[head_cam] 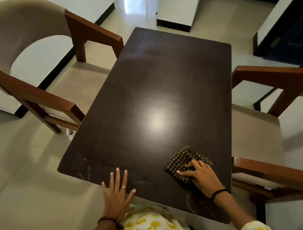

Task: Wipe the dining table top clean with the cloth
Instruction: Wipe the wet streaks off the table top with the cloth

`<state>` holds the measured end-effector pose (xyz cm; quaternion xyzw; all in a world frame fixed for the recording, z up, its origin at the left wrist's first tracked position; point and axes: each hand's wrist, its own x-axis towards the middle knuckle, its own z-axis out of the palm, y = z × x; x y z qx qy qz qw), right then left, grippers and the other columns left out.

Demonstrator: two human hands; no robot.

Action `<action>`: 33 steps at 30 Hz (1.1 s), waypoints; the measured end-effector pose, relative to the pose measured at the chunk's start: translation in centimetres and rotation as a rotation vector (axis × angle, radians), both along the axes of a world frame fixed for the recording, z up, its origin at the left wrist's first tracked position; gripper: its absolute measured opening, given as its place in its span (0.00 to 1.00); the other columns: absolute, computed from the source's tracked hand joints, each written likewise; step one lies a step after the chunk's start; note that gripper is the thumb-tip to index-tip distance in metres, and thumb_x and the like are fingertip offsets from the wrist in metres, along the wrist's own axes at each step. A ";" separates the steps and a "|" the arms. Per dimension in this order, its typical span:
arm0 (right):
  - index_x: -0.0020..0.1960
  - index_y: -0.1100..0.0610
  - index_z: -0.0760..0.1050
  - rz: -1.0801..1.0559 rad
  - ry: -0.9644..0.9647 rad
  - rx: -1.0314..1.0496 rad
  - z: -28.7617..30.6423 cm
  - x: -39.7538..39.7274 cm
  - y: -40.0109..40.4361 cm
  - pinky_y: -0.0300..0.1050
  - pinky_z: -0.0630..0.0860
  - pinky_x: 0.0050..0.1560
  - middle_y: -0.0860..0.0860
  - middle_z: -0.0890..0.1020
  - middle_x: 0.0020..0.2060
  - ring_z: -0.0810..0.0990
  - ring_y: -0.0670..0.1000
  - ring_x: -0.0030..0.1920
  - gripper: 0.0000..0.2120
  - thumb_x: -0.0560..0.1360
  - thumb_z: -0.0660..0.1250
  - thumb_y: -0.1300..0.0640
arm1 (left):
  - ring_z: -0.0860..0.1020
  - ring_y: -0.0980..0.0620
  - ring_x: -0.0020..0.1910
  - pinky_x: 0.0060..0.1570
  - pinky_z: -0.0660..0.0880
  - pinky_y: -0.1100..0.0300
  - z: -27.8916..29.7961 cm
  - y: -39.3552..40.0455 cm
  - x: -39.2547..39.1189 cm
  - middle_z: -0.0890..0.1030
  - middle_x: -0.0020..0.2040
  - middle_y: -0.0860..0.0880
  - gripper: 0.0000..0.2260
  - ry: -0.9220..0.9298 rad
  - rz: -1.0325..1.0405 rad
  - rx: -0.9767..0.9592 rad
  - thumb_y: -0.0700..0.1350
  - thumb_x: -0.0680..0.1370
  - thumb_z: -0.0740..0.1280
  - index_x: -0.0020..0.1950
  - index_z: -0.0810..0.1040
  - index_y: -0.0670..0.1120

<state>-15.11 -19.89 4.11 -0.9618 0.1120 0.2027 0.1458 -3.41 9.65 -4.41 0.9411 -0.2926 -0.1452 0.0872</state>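
the right hand (201, 176) presses flat on the checked cloth (184, 163), fingers spread, at about four o'clock on the dark table top (150, 87). the left hand (116, 197) lies splayed at six o'clock on the near edge.

The right hand (199, 174) presses flat on a folded checked cloth (183, 162) near the right edge of the dark table (149, 95). The left hand (116, 197) rests open, fingers spread, at the near edge. Pale smears, perhaps dust, mark the near surface. Chairs (36, 72) flank both sides.
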 end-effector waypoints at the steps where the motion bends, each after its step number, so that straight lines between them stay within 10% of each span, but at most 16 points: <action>1: 0.68 0.37 0.65 -0.027 -0.002 -0.004 0.0 -0.5 -0.4 0.46 0.61 0.65 0.48 0.67 0.66 0.65 0.52 0.67 0.25 0.78 0.60 0.59 | 0.42 0.51 0.74 0.66 0.39 0.45 0.0 -0.1 -0.1 0.42 0.76 0.50 0.29 0.005 0.005 0.004 0.63 0.78 0.42 0.75 0.48 0.50; 14: 0.64 0.41 0.73 -0.155 -0.175 0.072 -0.4 -4.8 0.0 0.49 0.68 0.59 0.52 0.74 0.60 0.72 0.54 0.61 0.21 0.76 0.62 0.60 | 0.47 0.51 0.74 0.67 0.44 0.45 1.8 -9.5 -6.8 0.45 0.76 0.51 0.33 -0.059 -0.563 0.023 0.60 0.73 0.56 0.75 0.51 0.50; 33: 0.51 0.53 0.75 -1.210 -0.289 0.313 -1.5 -12.1 3.1 0.39 0.66 0.41 0.49 0.74 0.41 0.73 0.48 0.41 0.14 0.68 0.73 0.54 | 0.45 0.53 0.74 0.68 0.42 0.45 1.1 -9.1 -5.4 0.45 0.76 0.54 0.28 -0.002 -0.674 0.033 0.63 0.78 0.44 0.75 0.52 0.52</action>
